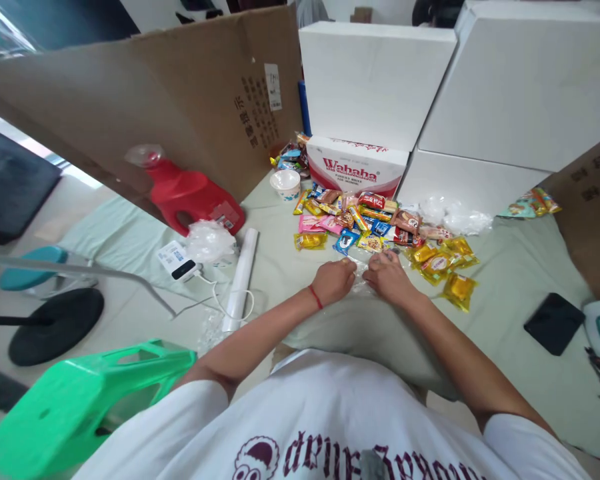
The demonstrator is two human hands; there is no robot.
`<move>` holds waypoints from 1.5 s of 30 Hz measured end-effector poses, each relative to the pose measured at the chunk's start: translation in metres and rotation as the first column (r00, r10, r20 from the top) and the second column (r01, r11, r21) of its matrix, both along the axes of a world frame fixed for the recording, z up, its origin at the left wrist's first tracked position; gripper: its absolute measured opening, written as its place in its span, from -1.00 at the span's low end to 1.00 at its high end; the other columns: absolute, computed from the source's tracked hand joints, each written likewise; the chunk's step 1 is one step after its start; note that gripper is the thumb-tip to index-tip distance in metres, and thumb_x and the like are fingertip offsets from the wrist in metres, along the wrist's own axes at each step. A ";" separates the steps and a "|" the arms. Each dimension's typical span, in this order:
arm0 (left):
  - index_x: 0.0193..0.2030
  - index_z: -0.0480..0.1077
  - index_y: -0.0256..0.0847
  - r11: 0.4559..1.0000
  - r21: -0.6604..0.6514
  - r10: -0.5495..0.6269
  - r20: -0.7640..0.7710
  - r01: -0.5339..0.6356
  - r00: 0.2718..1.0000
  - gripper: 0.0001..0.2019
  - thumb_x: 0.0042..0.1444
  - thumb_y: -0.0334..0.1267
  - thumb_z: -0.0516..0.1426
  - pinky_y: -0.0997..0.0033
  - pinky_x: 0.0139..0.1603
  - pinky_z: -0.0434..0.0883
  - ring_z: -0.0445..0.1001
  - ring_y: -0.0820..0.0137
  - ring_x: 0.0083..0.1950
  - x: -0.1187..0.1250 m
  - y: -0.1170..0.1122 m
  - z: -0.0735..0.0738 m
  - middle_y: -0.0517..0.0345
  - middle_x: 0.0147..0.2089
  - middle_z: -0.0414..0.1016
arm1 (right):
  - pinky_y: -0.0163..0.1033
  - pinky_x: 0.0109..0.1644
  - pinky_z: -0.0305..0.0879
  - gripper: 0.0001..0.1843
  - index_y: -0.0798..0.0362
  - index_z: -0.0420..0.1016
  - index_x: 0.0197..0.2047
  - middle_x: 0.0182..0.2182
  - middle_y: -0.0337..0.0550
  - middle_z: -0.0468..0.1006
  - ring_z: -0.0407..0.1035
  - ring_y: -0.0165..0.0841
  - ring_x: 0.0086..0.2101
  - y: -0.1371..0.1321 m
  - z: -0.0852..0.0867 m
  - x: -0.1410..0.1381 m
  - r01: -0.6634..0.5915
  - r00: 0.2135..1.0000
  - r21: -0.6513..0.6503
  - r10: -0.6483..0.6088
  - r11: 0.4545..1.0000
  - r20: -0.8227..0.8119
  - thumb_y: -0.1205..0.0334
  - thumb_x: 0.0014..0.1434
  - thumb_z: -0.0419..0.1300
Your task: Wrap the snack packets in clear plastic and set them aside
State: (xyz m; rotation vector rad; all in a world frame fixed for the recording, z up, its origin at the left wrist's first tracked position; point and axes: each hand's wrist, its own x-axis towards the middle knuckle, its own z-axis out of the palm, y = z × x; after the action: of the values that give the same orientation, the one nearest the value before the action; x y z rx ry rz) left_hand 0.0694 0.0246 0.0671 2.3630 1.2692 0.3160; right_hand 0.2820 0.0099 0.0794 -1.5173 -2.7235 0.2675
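Note:
My left hand (334, 280), with a red string at its wrist, is closed on one side of a clear plastic bag (362, 275). Across from it, my right hand (387, 275) pinches the bag's other side. The bag looks crumpled, and my fingers hide much of it. Just beyond my hands lies a heap of small wrapped snacks (347, 217) in pink, blue, red and yellow. Several yellow snack packets (435, 265) rest to the right of my right hand, and one yellow packet (310, 241) lies at the heap's left edge.
Behind the heap stand a Wahaha carton (355, 170) and white boxes (375, 87). A paper cup (286, 185), a red jug (195, 197), a white roll (241, 280) and a power bank (184, 269) are on the left. At right lies a black phone (555, 324). Cardboard (180, 100) walls the left side.

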 end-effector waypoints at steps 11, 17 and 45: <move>0.49 0.24 -0.02 0.968 0.201 0.196 -0.215 -0.153 0.957 -0.41 0.41 0.09 -0.05 -0.44 0.48 -0.06 -0.04 -0.12 0.59 -0.018 -0.019 -0.067 0.00 0.57 0.14 | -0.08 0.02 0.17 -0.80 0.00 0.59 -0.24 -0.40 -0.17 0.55 0.38 -0.27 -0.24 -0.194 -0.039 0.029 0.121 0.971 0.120 -0.092 0.985 -0.220 0.27 0.42 0.18; 0.53 0.15 -0.04 0.974 0.222 0.091 -0.208 -0.044 0.974 -0.31 0.38 0.21 -0.06 -0.57 0.47 -0.23 -0.10 -0.09 0.63 -0.014 -0.029 -0.075 -0.11 0.60 0.05 | -0.11 -0.06 0.35 -0.71 0.01 0.62 -0.09 -0.28 -0.10 0.61 0.46 -0.26 -0.23 -0.163 0.003 0.033 0.252 0.916 0.112 -0.200 0.961 -0.349 0.18 0.48 0.06; 0.55 0.09 -0.04 0.968 0.242 0.122 -0.216 -0.068 0.969 -0.40 0.46 0.05 -0.12 -0.42 0.55 -0.21 0.08 0.13 0.59 -0.040 -0.012 -0.074 -0.05 0.58 0.09 | -0.02 0.10 0.35 -0.46 0.12 0.43 0.33 0.09 0.16 0.57 0.41 -0.05 0.02 0.187 0.006 0.040 0.521 0.812 0.166 -0.426 0.837 -0.400 0.13 0.44 -0.07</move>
State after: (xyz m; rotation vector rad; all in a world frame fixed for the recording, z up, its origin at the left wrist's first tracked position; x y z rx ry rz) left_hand 0.0297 0.0127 -0.0069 2.6009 1.5311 0.2370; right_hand 0.3217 0.1966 0.0851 -1.7994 -1.9328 0.1272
